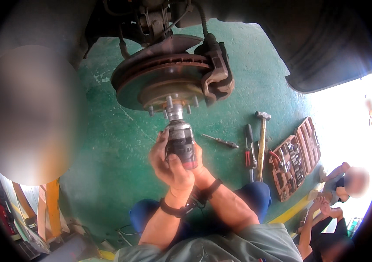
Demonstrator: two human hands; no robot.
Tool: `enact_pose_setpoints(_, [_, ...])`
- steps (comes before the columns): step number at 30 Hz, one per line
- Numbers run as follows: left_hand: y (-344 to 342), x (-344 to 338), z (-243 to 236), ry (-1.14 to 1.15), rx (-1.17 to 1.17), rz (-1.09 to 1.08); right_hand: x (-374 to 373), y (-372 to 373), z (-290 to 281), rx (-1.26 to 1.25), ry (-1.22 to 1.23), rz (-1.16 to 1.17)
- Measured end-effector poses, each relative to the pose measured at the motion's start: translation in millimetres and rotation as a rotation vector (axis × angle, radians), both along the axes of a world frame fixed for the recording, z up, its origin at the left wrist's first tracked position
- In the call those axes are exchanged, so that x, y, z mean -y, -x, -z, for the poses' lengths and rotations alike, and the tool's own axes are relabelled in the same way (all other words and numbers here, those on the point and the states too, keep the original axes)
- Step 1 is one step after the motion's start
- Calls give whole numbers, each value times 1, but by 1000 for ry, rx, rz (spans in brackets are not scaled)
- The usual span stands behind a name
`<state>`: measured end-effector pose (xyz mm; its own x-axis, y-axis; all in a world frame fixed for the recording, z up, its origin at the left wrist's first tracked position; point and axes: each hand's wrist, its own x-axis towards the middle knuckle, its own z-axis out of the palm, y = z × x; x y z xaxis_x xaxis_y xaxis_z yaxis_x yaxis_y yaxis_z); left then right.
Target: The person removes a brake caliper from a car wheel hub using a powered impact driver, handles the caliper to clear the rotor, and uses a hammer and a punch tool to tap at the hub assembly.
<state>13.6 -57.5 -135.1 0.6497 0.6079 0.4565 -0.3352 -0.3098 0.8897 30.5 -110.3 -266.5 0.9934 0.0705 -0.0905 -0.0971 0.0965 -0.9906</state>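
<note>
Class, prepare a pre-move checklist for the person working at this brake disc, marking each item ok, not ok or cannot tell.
1. Both hands on the power tool: ok; left hand and right hand grip it.
2. Hands gloved: not ok; both are bare.
3. Socket fully seated at the hub: cannot tell; its far end is hidden.
4. Hammer away from the hands: ok; it lies on the floor to their right.
5. Tool case closed: not ok; its lid is open.
</note>
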Motion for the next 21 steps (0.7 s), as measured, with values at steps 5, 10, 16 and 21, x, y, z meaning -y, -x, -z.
enact_pose_setpoints(5, [0, 2, 6, 70, 51, 29, -1, 2, -23, 26, -50, -48])
enact_pose_setpoints(10, [1, 3, 0, 105, 19, 38, 6, 2, -42, 77, -18, -67])
enact_pose_setpoints(16, [3, 0, -2, 29, -14, 42, 3, 2, -35, 96, 20, -49])
enact_pose_setpoints(21, [-2, 0, 6, 67, 72, 78, 1, 1, -25, -13, -130, -53])
